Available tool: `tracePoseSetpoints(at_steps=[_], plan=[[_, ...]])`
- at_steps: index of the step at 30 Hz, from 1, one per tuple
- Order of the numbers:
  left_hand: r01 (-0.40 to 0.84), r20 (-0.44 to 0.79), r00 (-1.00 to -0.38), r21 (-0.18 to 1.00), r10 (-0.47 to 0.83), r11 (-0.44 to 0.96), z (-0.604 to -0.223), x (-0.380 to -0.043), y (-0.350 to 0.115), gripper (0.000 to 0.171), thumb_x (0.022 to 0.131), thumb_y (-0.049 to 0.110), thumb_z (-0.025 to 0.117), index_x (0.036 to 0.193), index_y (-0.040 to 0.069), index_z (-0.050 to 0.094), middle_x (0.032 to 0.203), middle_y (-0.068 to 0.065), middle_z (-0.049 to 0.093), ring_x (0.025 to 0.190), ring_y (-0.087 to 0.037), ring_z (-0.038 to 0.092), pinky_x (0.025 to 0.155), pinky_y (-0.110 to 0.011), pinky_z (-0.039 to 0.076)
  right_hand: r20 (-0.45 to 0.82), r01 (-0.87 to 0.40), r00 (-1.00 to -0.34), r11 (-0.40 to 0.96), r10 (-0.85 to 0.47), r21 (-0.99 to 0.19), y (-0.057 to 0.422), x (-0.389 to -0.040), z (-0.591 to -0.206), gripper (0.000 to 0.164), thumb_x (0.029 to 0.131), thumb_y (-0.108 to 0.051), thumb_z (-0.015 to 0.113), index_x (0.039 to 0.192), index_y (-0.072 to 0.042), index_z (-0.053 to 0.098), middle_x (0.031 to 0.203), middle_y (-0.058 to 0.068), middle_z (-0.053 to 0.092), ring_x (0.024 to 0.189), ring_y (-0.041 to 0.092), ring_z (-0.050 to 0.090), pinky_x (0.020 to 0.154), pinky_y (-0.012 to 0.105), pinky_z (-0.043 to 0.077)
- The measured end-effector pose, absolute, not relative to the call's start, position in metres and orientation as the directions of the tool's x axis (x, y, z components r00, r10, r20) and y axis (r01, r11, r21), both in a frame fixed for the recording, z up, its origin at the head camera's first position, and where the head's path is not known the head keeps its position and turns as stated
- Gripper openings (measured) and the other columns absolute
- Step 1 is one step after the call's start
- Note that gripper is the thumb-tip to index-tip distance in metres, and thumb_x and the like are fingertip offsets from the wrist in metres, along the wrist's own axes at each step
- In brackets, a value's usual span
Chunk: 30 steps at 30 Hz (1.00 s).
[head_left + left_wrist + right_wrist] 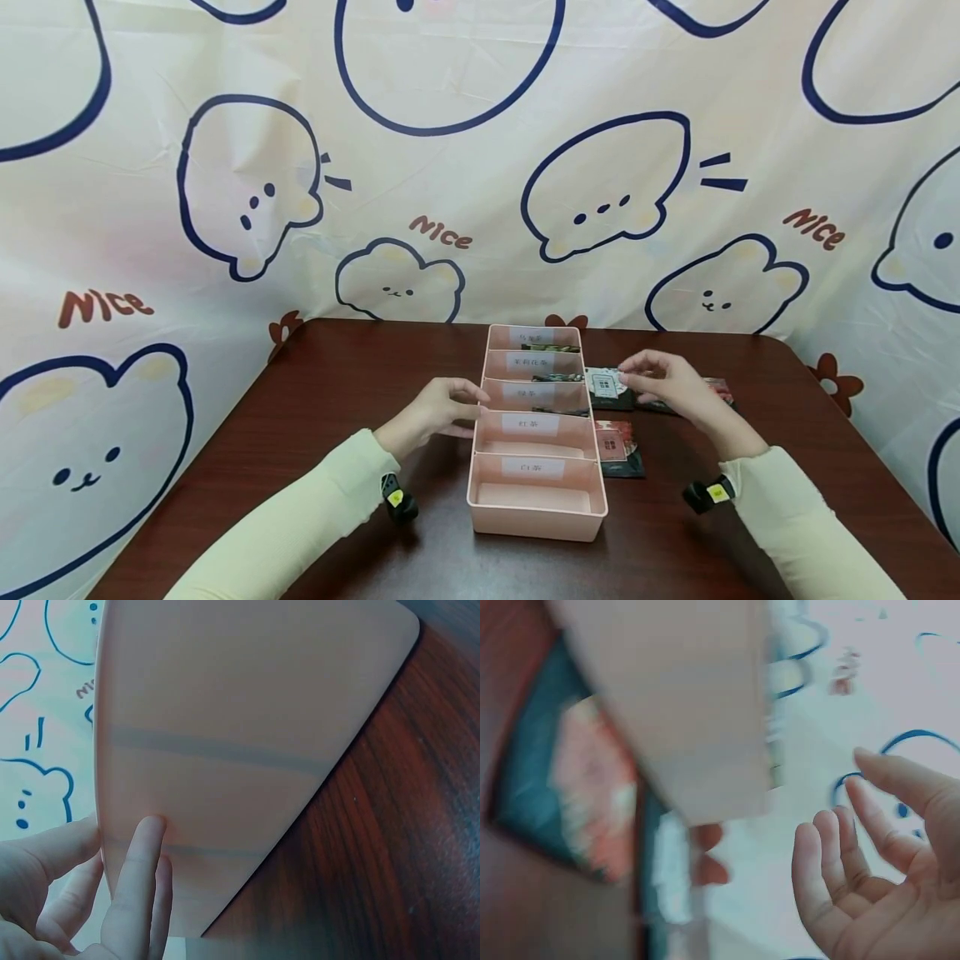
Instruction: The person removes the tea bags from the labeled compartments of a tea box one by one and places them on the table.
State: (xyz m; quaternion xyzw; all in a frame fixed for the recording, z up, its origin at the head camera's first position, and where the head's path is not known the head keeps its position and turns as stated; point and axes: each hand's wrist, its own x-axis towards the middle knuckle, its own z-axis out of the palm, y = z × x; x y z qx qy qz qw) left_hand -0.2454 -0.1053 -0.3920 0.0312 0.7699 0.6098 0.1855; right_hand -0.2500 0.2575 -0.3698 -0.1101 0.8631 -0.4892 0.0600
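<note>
A long pink divided box (536,523) with white labels (532,467) on its compartments stands in the middle of the table. Edges of sachets (558,377) show in its three far compartments. My left hand (438,408) is at the box's left side, with fingers (139,892) extended along the outer wall and others at the rim. To the right of the box, my right hand (660,379) hovers beside a dark sachet with a pale label (604,385). In the right wrist view, its fingers are loosely bent and hold nothing.
A sachet with a red label (615,446) lies against the box's right side, nearer me. Another reddish sachet (720,387) is partly hidden behind the right hand. A patterned cloth (480,192) hangs behind the brown table (337,367).
</note>
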Motion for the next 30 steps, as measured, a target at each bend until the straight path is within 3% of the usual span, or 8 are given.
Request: tracePoseSetpoints(at_steps=[5, 10, 13, 20, 25, 30], plan=[[-0.18, -0.248, -0.929, 0.951, 0.273, 0.251, -0.393, -0.246, -0.105, 0.022, 0.086, 0.002, 0.071, 0.106, -0.002, 0.066, 0.117, -0.016, 0.058, 0.083, -0.02, 0.067, 0.075, -0.044, 0.061, 0.129, -0.232, -0.958, 0.426, -0.257, -0.874, 0.248, -0.241, -0.348, 0.037, 0.094, -0.032, 0.064, 0.119, -0.004, 0.06, 0.111, 0.001, 0.062, 0.093, 0.015, 0.063, 0.078, 0.026, 0.058], [-0.182, -0.252, -0.928, 0.95, 0.275, 0.253, -0.393, -0.246, -0.106, 0.022, 0.086, 0.003, 0.07, 0.107, -0.002, 0.065, 0.114, -0.016, 0.058, 0.085, -0.02, 0.067, 0.075, -0.044, 0.061, 0.153, -0.254, -0.949, 0.379, -0.277, -0.89, 0.237, -0.237, -0.348, 0.034, 0.094, -0.03, 0.064, 0.118, -0.007, 0.061, 0.109, -0.007, 0.062, 0.09, 0.011, 0.062, 0.077, 0.025, 0.058], [-0.176, -0.245, -0.929, 0.952, 0.277, 0.251, -0.393, -0.246, -0.106, 0.022, 0.086, 0.002, 0.07, 0.107, -0.002, 0.066, 0.113, -0.016, 0.059, 0.085, -0.02, 0.067, 0.074, -0.043, 0.062, 0.156, -0.266, -0.942, 0.38, -0.295, -0.886, 0.231, -0.237, -0.356, 0.032, 0.094, -0.029, 0.064, 0.118, -0.007, 0.061, 0.11, -0.004, 0.063, 0.089, 0.013, 0.061, 0.075, 0.026, 0.057], [-0.178, -0.245, -0.928, 0.953, 0.28, 0.244, -0.392, -0.245, -0.106, 0.023, 0.087, 0.001, 0.069, 0.109, -0.004, 0.064, 0.112, -0.017, 0.06, 0.083, -0.02, 0.068, 0.074, -0.043, 0.062, 0.099, -0.234, -0.931, 0.364, -0.352, -0.901, 0.221, -0.238, -0.377, 0.036, 0.093, -0.024, 0.066, 0.119, 0.001, 0.06, 0.119, 0.019, 0.06, 0.093, 0.025, 0.064, 0.079, 0.036, 0.059], [-0.184, -0.251, -0.929, 0.951, 0.274, 0.248, -0.392, -0.245, -0.105, 0.022, 0.086, 0.001, 0.069, 0.108, -0.003, 0.065, 0.112, -0.017, 0.059, 0.083, -0.02, 0.068, 0.074, -0.043, 0.062, 0.031, -0.192, -0.925, 0.397, -0.378, -0.898, 0.217, -0.236, -0.389, 0.038, 0.091, -0.027, 0.068, 0.119, -0.001, 0.062, 0.106, 0.015, 0.061, 0.088, 0.034, 0.063, 0.075, 0.043, 0.06], [-0.19, -0.256, -0.931, 0.949, 0.26, 0.253, -0.392, -0.246, -0.105, 0.019, 0.086, 0.002, 0.07, 0.105, 0.0, 0.067, 0.112, -0.016, 0.059, 0.081, -0.019, 0.068, 0.073, -0.043, 0.062, 0.023, -0.221, -0.903, 0.42, -0.428, -0.88, 0.217, -0.236, -0.398, 0.033, 0.092, -0.022, 0.067, 0.118, -0.002, 0.064, 0.099, 0.011, 0.056, 0.077, 0.019, 0.055, 0.067, 0.035, 0.059]])
